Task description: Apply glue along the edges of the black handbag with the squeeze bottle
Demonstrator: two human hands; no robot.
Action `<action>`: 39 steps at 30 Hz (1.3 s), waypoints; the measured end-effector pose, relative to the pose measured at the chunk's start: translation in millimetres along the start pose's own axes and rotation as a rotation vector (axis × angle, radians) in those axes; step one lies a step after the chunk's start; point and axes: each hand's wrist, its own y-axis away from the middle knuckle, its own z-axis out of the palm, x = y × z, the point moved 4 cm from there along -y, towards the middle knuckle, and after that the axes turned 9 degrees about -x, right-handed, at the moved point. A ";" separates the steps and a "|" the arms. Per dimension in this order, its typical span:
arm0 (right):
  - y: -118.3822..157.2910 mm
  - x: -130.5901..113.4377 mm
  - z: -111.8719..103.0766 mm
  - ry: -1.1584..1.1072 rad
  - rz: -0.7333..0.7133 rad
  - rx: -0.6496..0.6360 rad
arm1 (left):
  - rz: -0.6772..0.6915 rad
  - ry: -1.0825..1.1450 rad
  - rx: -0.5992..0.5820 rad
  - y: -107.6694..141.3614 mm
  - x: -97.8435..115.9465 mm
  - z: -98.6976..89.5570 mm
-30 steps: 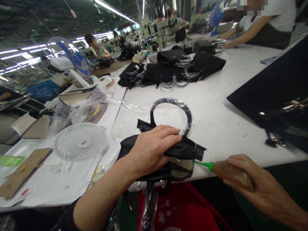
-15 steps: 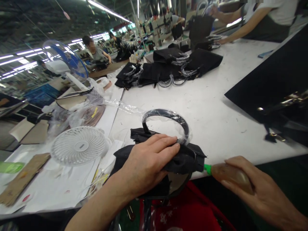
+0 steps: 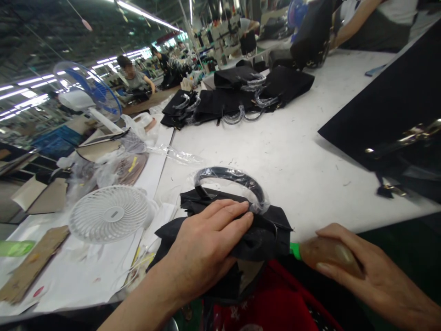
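Note:
A black handbag point(image 3: 257, 236) lies bunched at the front edge of the white table, over a red cloth. My left hand point(image 3: 210, 243) rests across it, its fingers curved over the dark fabric; the thumb is hidden. Behind those fingers a black handle loop point(image 3: 230, 174), wrapped in clear plastic, stands up from the bag. In my right hand point(image 3: 361, 264) is a tool with a rounded brown handle point(image 3: 325, 253) and a green collar point(image 3: 295, 250). The collar meets the bag's right side, and whatever the tool has beyond it is out of sight.
A white round fan point(image 3: 113, 214) stands at left beside a cardboard strip point(image 3: 34, 264). Several black bags point(image 3: 237, 99) with plastic-wrapped handles lie at the back. A large black bag point(image 3: 389, 110) with metal fittings fills the right side. A co-worker's arm point(image 3: 356, 20) reaches in behind.
The bag under my left hand has tipped, and its handle loop sits lower. My right hand keeps the tool against it. At the back, the co-worker's bag has shifted right.

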 end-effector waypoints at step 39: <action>3.7 -10.8 0.6 0.012 -0.030 0.093 | 0.028 -0.070 0.005 4.2 7.5 2.1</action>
